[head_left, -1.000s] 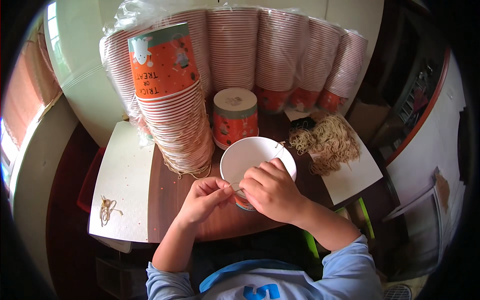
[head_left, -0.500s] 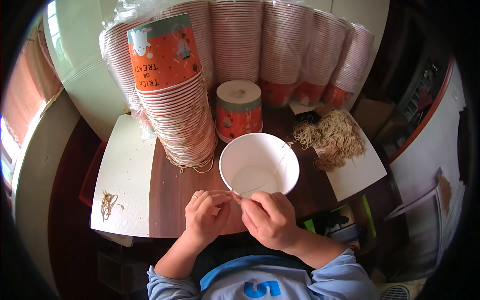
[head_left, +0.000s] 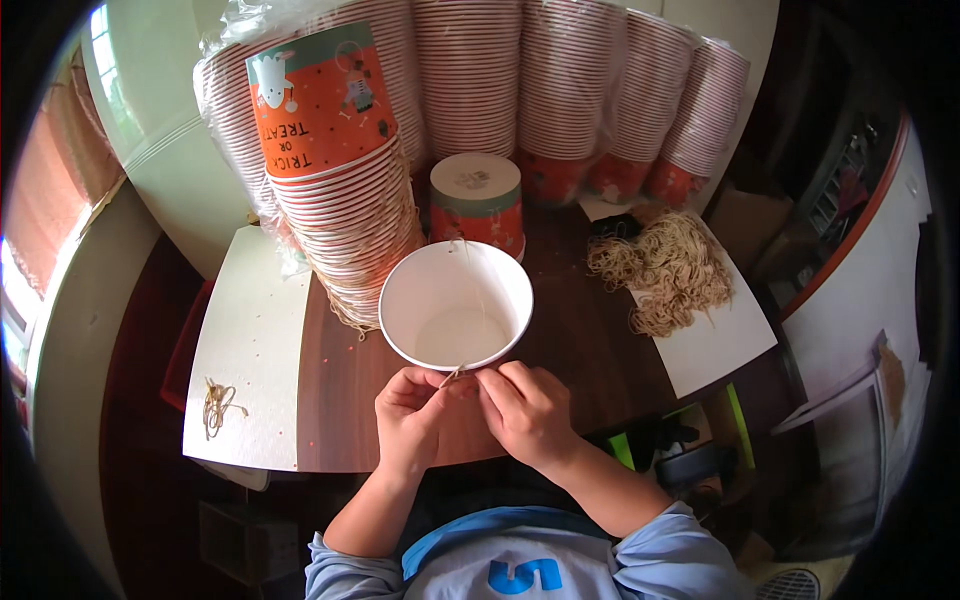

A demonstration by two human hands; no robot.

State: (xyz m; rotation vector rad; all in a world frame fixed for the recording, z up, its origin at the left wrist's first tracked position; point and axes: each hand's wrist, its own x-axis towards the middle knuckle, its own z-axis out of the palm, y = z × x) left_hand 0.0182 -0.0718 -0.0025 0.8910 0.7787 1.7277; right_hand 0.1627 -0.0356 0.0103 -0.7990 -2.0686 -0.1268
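Note:
A paper bucket, white inside, stands with its mouth toward me at the front of the table. A thin cord is fixed at its far rim and runs through the inside to the near rim. Right at that near rim my left hand and my right hand meet, fingertips pinched on the cord, whose short end shows between them. The fingertips partly hide the cord and rim there. Behind the bucket an orange and green bucket sits upside down.
At left rises a tall, leaning stack of nested buckets with cords hanging on it. Plastic-wrapped bucket stacks line the back. A tangled cord pile lies at right, a small cord bunch on the table's left.
The bucket has shifted left and slightly away, turning so the cord's far fixing point moved from right to back. Both hands came closer together at its near rim.

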